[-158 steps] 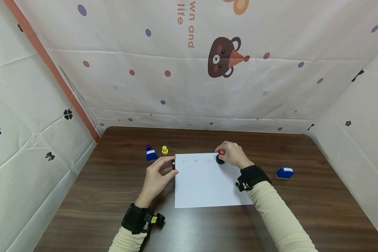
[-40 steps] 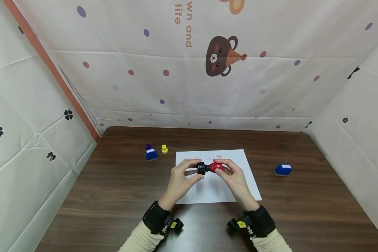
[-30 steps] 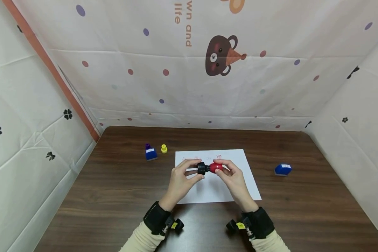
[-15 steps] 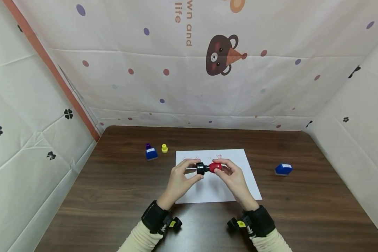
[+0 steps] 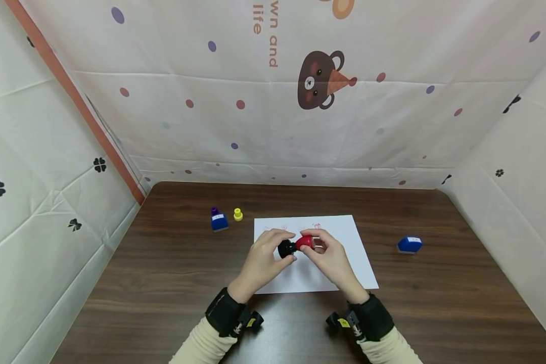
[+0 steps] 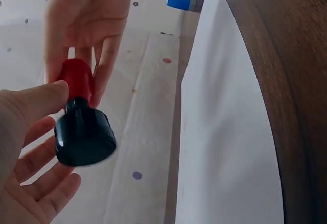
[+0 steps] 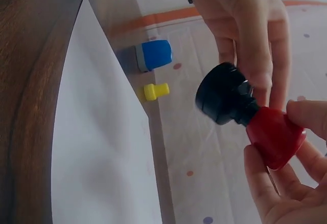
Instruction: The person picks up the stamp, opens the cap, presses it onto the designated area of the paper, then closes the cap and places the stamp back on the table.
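Observation:
Over the white paper (image 5: 318, 273), my right hand (image 5: 329, 260) pinches the red handle (image 7: 273, 137) of a stamp between thumb and fingers. The stamp's black end (image 7: 222, 93) points to the left and is tilted. My left hand (image 5: 261, 260) is around that end, its thumb overlapping the neck in the left wrist view while the other fingers (image 6: 38, 168) are spread apart from it. Small red prints (image 5: 317, 226) run in a row along the paper's far edge, partly hidden by the hands.
At the back left of the wooden table (image 5: 177, 263) stand a blue block with a white label (image 5: 219, 222), a purple piece (image 5: 214, 210) behind it and a small yellow piece (image 5: 238, 215). Another blue block (image 5: 409, 244) stands right of the paper.
The stamp has left the paper's upper right, where a red print now shows, and both hands have met over the sheet. Just now it tilts left and the left fingers part from its black end.

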Tool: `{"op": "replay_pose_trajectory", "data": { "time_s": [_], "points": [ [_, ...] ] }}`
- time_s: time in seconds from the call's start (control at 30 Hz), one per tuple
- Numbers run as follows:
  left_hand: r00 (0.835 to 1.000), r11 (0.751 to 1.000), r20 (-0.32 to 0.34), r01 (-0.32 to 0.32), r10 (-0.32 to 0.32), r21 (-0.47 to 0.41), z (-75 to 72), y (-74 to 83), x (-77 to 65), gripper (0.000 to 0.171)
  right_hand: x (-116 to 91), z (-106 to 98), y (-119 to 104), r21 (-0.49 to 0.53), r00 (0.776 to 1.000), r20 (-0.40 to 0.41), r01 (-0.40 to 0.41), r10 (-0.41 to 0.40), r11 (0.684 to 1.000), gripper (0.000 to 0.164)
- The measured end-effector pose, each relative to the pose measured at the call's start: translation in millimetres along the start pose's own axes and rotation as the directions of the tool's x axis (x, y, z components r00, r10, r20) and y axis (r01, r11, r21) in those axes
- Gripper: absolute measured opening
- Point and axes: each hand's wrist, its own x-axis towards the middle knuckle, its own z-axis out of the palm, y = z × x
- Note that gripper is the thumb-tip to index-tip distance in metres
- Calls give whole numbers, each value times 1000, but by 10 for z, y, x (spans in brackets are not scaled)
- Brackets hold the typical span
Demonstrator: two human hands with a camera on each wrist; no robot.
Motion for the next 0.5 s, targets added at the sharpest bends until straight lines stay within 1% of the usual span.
{"op": "replay_pose_trajectory", "data": {
  "time_s": [0.07, 0.1, 0.27, 0.37, 0.5],
  "points": [
    [999, 999, -5, -32, 32, 29, 6, 14, 9, 45, 23, 40, 83, -16, 1000, 0, 21, -21, 1000, 42],
    [999, 998, -6, -42, 42, 39, 8, 22, 12, 45, 26, 54, 83, -29, 999, -1, 32, -32, 999, 45],
    [999, 995, 7, -53, 52, 87, 34, 35, 17, 43, 26, 120, 41, -54, 999, 7, 37, -37, 998, 52],
    [999, 995, 10, -49, 49, 89, 51, 33, 20, 42, 27, 158, 24, -55, 999, 15, 40, -40, 998, 54],
    [999, 997, 4, -46, 46, 56, 60, 38, 18, 41, 31, 193, 27, -64, 998, 13, 60, -60, 996, 56]
  ]
}}
